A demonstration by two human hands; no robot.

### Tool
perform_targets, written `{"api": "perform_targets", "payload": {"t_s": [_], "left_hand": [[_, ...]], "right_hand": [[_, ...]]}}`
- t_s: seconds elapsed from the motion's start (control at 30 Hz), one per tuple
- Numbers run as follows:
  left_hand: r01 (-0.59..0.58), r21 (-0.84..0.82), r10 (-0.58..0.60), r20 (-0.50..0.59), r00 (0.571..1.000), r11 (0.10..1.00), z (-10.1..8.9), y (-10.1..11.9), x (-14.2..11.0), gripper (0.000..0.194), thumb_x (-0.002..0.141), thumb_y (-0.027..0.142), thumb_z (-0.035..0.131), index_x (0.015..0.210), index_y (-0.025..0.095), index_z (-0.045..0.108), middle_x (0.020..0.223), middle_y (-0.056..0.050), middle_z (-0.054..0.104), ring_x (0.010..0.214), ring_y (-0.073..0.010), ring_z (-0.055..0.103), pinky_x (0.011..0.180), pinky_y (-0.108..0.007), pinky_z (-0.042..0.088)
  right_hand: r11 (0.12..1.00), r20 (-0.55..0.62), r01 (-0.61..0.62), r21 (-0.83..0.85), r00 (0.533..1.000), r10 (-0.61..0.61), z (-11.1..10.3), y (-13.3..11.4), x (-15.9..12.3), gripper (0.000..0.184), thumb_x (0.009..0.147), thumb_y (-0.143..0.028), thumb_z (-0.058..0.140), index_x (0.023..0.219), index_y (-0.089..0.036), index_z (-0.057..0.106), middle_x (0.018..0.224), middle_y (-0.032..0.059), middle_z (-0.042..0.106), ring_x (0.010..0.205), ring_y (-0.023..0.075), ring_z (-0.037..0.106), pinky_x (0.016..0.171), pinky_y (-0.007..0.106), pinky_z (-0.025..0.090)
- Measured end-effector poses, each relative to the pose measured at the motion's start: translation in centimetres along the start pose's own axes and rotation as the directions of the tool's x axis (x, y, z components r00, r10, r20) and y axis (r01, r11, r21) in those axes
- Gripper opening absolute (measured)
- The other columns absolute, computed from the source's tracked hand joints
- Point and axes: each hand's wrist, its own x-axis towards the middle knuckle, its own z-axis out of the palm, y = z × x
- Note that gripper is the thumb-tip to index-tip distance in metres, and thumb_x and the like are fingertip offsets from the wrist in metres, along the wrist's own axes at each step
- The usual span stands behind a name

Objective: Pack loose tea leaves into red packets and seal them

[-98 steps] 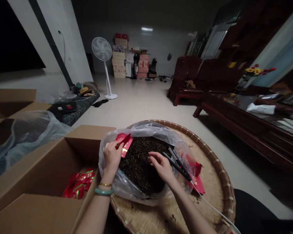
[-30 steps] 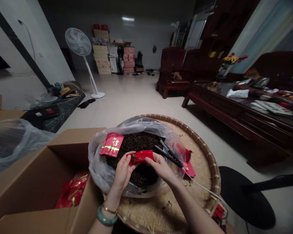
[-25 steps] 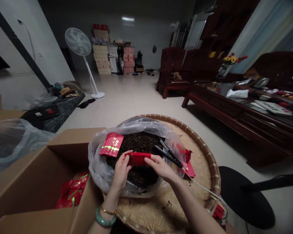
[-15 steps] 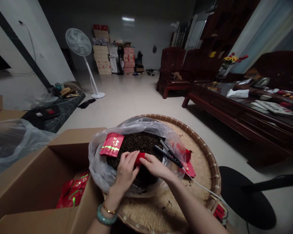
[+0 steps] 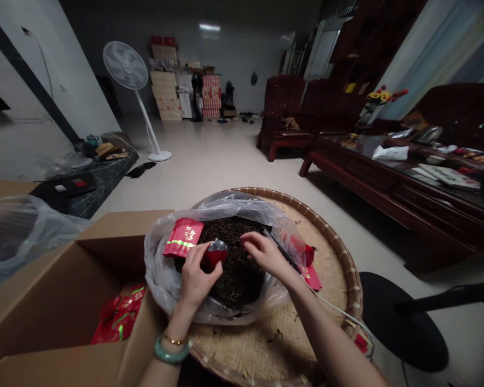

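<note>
My left hand (image 5: pixel 197 274) grips a small red tea packet (image 5: pixel 216 255) between thumb and fingers; its silvery inner mouth is open and faces up. My right hand (image 5: pixel 264 253) is over the dark loose tea leaves (image 5: pixel 234 285), fingers bent and slightly apart, with nothing visible in them. The leaves fill a clear plastic bag (image 5: pixel 161 285) with its rim spread wide. A stack of flat red packets (image 5: pixel 183 237) lies on the bag's left side. Partly behind my right hand is a black clamp-shaped tool (image 5: pixel 284 251) with a white cord.
A round woven bamboo tray (image 5: pixel 339 242) sits under the bag, with more red packets (image 5: pixel 312 277) on its right. At left stands an open cardboard box (image 5: pixel 100 258) holding red packets (image 5: pixel 119 317). A black round stand base (image 5: pixel 403 328) is on the floor at right.
My right hand has let go of the red packet and moved right, over the tea leaves. The packet, still in my left hand, now shows its open silvery mouth.
</note>
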Motion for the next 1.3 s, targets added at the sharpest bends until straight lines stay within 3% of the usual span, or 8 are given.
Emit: {"api": "perform_targets", "payload": {"t_s": [0.13, 0.23, 0.37, 0.47, 0.63, 0.8, 1.07, 1.3], "left_hand": [[0.069, -0.022, -0.07, -0.053, 0.996, 0.997, -0.3, -0.7, 0.2, 0.033, 0.073, 0.026, 0.062, 0.104, 0.016, 0.06, 0.099, -0.008, 0.061, 0.092, -0.0228, 0.06, 0.084, -0.036, 0.051], [0.089, -0.021, -0.09, -0.075, 0.993, 0.996, -0.4, -1.0, 0.3, 0.032, 0.072, 0.029, 0.063, 0.101, 0.016, 0.062, 0.097, -0.008, 0.061, 0.091, -0.0228, 0.06, 0.083, -0.035, 0.051], [0.113, -0.025, -0.115, -0.086, 0.99, 0.993, -0.4, -1.1, 0.3, 0.031, 0.072, 0.03, 0.063, 0.099, 0.016, 0.062, 0.097, -0.008, 0.061, 0.092, -0.0234, 0.06, 0.083, -0.035, 0.051], [0.111, -0.038, -0.114, -0.081, 0.99, 0.993, -0.5, -1.2, 0.3, 0.031, 0.072, 0.031, 0.064, 0.099, 0.016, 0.061, 0.098, -0.008, 0.06, 0.093, -0.0232, 0.06, 0.085, -0.035, 0.05], [0.089, -0.023, -0.091, -0.097, 0.991, 0.996, -0.5, -1.1, 0.3, 0.031, 0.073, 0.031, 0.064, 0.1, 0.015, 0.062, 0.096, -0.008, 0.061, 0.09, -0.0226, 0.06, 0.081, -0.033, 0.051], [0.061, -0.007, -0.062, -0.1, 0.993, 0.998, -0.5, -0.8, 0.4, 0.029, 0.073, 0.03, 0.063, 0.097, 0.014, 0.062, 0.093, -0.008, 0.062, 0.089, -0.0222, 0.06, 0.08, -0.033, 0.051], [0.066, -0.025, -0.068, -0.102, 0.992, 0.998, -0.5, -1.1, 0.1, 0.026, 0.074, 0.027, 0.064, 0.095, 0.014, 0.061, 0.094, -0.007, 0.06, 0.086, -0.0199, 0.06, 0.076, -0.031, 0.053], [0.07, -0.053, -0.074, -0.097, 0.992, 0.996, -0.3, -0.9, 0.0, 0.029, 0.074, 0.026, 0.063, 0.1, 0.013, 0.06, 0.096, -0.008, 0.061, 0.089, -0.0204, 0.06, 0.078, -0.032, 0.053]], "right_hand": [[0.869, 0.104, 0.069, -0.49, 0.994, -0.021, 2.6, 1.5, -0.7, 0.051, 0.075, -0.018, 0.064, 0.124, -0.015, 0.051, 0.113, 0.0148, 0.06, 0.103, 0.0255, 0.06, 0.089, 0.039, 0.048], [0.768, 0.094, 0.048, -0.639, 0.995, 0.016, 4.7, 1.0, -0.7, 0.067, 0.072, -0.02, 0.07, 0.133, -0.017, 0.042, 0.118, 0.017, 0.053, 0.104, 0.0285, 0.056, 0.085, 0.041, 0.048], [0.683, 0.101, 0.022, -0.73, 0.992, 0.076, 6.1, -0.2, 0.0, 0.063, 0.069, -0.026, 0.074, 0.126, -0.019, 0.047, 0.114, 0.0161, 0.052, 0.101, 0.0314, 0.053, 0.074, 0.041, 0.051], [0.671, 0.096, 0.002, -0.741, 0.99, 0.103, 6.0, -0.3, 0.4, 0.06, 0.07, -0.026, 0.072, 0.125, -0.022, 0.047, 0.116, 0.0157, 0.05, 0.1, 0.0308, 0.052, 0.071, 0.041, 0.051], [0.698, 0.209, 0.086, -0.711, 0.973, 0.093, 5.6, 0.4, 0.6, 0.052, 0.071, -0.018, 0.066, 0.12, -0.021, 0.05, 0.11, 0.0111, 0.051, 0.098, 0.0262, 0.053, 0.077, 0.037, 0.049], [0.693, 0.17, 0.062, -0.719, 0.981, 0.089, 6.2, 1.0, 0.7, 0.046, 0.067, -0.016, 0.069, 0.111, -0.023, 0.054, 0.108, 0.0092, 0.05, 0.096, 0.025, 0.052, 0.073, 0.034, 0.047], [0.911, 0.081, 0.063, -0.407, 0.996, -0.033, 4.2, 2.2, 1.2, 0.022, 0.066, -0.01, 0.064, 0.084, -0.019, 0.055, 0.085, 0.0, 0.049, 0.078, 0.0151, 0.052, 0.072, 0.026, 0.042], [0.895, 0.169, 0.101, -0.435, 0.985, -0.029, 4.5, 2.7, 0.4, 0.045, 0.065, -0.01, 0.065, 0.108, -0.022, 0.057, 0.105, 0.0058, 0.052, 0.096, 0.02, 0.053, 0.083, 0.031, 0.044]]}}
